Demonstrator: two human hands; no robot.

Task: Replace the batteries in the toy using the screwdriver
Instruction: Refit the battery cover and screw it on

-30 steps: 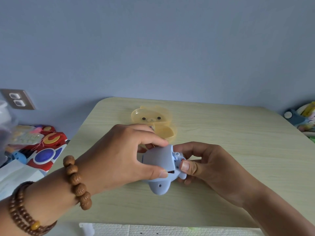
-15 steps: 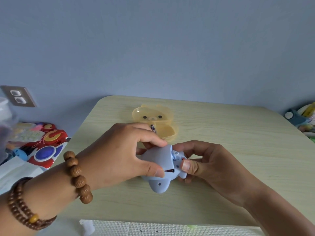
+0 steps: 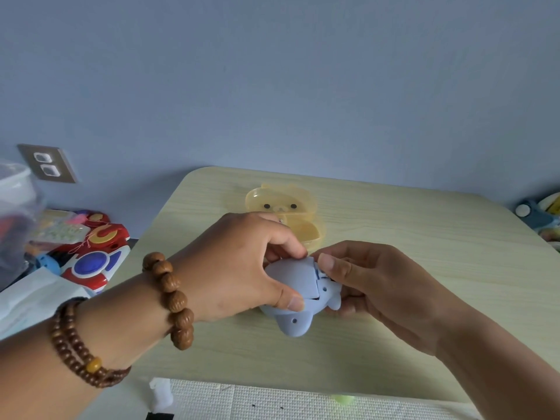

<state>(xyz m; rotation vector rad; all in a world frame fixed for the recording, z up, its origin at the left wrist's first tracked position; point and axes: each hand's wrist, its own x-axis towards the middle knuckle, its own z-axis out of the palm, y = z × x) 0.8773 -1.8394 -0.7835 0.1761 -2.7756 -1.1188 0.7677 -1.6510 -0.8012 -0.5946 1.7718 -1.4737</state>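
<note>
Bottom edge: a white textured mat (image 3: 303, 401) lies along the near rim of the bench.
Lower left: two brown wooden bead bracelets (image 3: 169, 298) sit on the left wrist and forearm.
Left hand (image 3: 236, 268): left of centre, it grips the pale-blue plastic toy (image 3: 295, 325), thumb on the near side and fingers curled over the far side.
Right hand (image 3: 372, 283): right of centre, it holds the same toy, thumb pressed on the upper right edge and fingers curled underneath.
Toy: centre of the frame, held between both hands, low over the bench; a dark gap shows along the edge of its smooth upper panel (image 3: 292, 277).
Bench (image 3: 424, 237): pale wood-grain top with rounded corners.
Behind the hands: a translucent yellow bear-faced plastic case (image 3: 281, 204) lies open on the bench, partly hidden by the left hand.
Left edge: red, white and blue plastic toys (image 3: 94, 256) lie beside the bench.
Upper left: a grey wall socket plate (image 3: 45, 163) sits on the blue wall (image 3: 272, 86).
</note>
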